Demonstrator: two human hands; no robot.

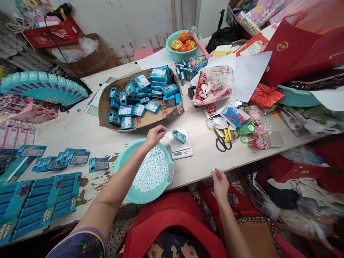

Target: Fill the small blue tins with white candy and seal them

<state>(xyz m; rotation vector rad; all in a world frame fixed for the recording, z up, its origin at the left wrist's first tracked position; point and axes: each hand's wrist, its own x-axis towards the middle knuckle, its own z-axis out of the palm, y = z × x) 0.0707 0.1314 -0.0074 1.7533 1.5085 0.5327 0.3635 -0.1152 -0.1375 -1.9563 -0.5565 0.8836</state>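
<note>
My left hand hovers over the far rim of a turquoise basin that holds many small white pellets. Its fingers are bunched together, and whatever may be in them is hidden. Just right of that hand, a small blue printed box rests on a white digital scale. My right hand is off the table's front edge, its fingers loosely curved and apart with nothing in them. Behind the basin, a cut-down cardboard box contains several more blue boxes.
Black scissors, a yellow cutter and tape rolls lie right of the scale. Blue packs and display cartons cover the left side. A bowl of orange toys stands at the back. A red stool is below.
</note>
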